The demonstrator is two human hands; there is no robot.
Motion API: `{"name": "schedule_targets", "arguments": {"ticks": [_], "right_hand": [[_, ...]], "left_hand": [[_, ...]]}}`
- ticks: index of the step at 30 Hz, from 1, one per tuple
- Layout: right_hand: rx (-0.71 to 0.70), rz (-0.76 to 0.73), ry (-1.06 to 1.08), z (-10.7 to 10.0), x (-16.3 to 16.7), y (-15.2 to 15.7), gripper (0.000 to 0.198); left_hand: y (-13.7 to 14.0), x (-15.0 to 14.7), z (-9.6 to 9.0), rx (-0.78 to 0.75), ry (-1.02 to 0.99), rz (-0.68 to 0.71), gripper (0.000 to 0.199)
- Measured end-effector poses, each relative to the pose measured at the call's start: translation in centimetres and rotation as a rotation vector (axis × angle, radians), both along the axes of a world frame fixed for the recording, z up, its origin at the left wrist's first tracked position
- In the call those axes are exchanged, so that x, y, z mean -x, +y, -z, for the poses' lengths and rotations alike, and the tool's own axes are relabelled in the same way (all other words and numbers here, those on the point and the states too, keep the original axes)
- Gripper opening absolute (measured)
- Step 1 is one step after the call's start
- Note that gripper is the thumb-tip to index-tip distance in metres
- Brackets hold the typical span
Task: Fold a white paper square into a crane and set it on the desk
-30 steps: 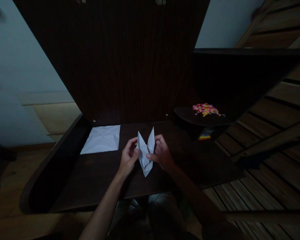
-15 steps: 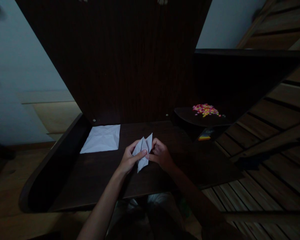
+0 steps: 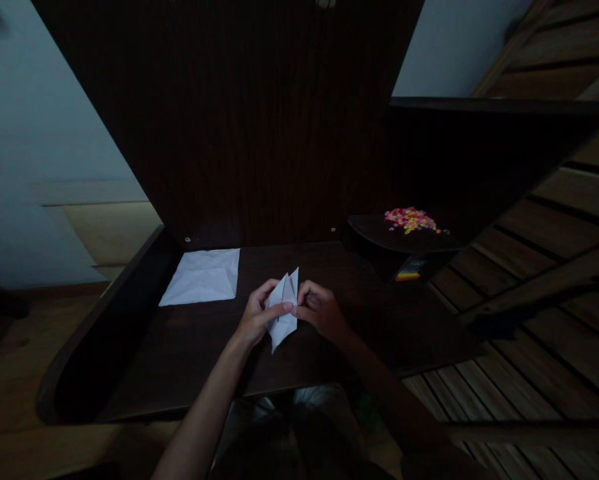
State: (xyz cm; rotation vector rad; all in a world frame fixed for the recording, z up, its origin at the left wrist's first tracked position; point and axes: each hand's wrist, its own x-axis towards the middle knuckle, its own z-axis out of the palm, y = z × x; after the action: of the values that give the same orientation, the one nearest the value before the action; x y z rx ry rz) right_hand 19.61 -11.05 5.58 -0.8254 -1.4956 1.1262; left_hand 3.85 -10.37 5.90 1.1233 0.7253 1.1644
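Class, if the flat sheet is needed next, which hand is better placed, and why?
Probably the left hand: though holding the folded paper, it is nearer the sheet; the right hand lies beyond that paper.

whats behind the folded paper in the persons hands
The dark desktop shows around the folded paper. The left hand reaches partly behind it, fingertips hidden; the right hand is at its right edge. Anything directly behind the paper is covered.
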Motion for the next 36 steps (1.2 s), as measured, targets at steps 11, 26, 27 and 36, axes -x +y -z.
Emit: {"name": "schedule_targets", "arguments": {"ticks": [11,26,27,36], "right_hand": [[-0.24,0.192,-0.281,-1.4,-0.1,-1.1,0.011],[-0.465,0.174,-0.458,-1.5,-0.4,-1.2,0.015],[-0.478,0.177,-0.466,-1.5,-0.4,-1.2,0.015],[-0.465,0.304,-0.454,-1.6,-0.9,-0.7,0.016]], "left_hand": [[0.4,0.4,0.2,-0.07,0.091,-0.054,0.036],[0.7,0.7,-0.1,-0.032,0.228,-0.03,0.044],[0.7,0.7,-0.1,-0.039,0.236,-0.032,0.043],[0.4,0.9,-0.4,-0.085,0.174,0.065,0.044]]}}
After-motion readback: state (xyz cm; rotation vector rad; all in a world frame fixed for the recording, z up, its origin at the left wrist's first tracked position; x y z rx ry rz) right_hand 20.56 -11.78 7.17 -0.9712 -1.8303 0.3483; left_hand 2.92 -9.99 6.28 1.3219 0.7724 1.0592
